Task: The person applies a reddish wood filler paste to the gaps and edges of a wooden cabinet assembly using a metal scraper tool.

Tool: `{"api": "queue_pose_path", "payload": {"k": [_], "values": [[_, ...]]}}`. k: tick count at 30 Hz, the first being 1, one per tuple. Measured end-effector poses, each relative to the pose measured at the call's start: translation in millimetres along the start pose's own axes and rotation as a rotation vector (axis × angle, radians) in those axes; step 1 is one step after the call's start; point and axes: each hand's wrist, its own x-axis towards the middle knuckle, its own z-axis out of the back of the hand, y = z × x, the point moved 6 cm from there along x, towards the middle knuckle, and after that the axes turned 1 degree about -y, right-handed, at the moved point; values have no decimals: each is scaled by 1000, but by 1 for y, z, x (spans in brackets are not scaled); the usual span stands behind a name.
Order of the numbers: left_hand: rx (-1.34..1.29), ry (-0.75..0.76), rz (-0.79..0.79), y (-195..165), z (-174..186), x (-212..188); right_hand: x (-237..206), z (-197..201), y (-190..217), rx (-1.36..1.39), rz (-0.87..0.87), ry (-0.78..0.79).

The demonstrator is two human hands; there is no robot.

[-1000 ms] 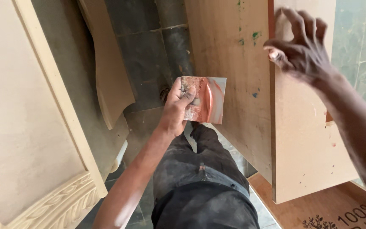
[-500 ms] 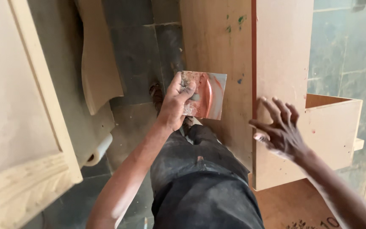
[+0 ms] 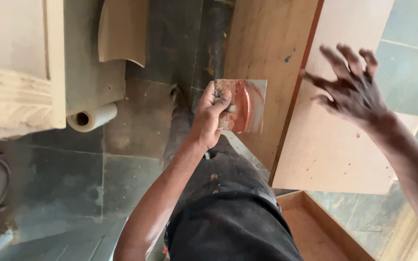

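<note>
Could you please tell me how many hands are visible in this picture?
2. The left hand is at centre, gripping a square metal plate smeared with reddish paste. The right hand is at upper right, fingers spread, in front of a pale upright wooden board. None seems hidden.

We count two bare hands, left hand [image 3: 209,116] and right hand [image 3: 351,87]; one square smeared plate [image 3: 243,105] at twelve o'clock; two flat wood panels [image 3: 335,140] at two o'clock; one paper roll [image 3: 92,117] at nine o'clock
</note>
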Motion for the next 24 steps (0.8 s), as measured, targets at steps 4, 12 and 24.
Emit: {"api": "queue_pose_path", "payload": {"k": [4, 12, 24], "values": [[-21, -38, 15, 1, 4, -11, 11, 18, -20, 92, -116, -44], [31, 12, 14, 1, 10, -23, 34, -50, -22, 199, -440, 78], [229, 167, 38, 19, 9, -41, -59, 20, 146, 346, -532, -25]]}}
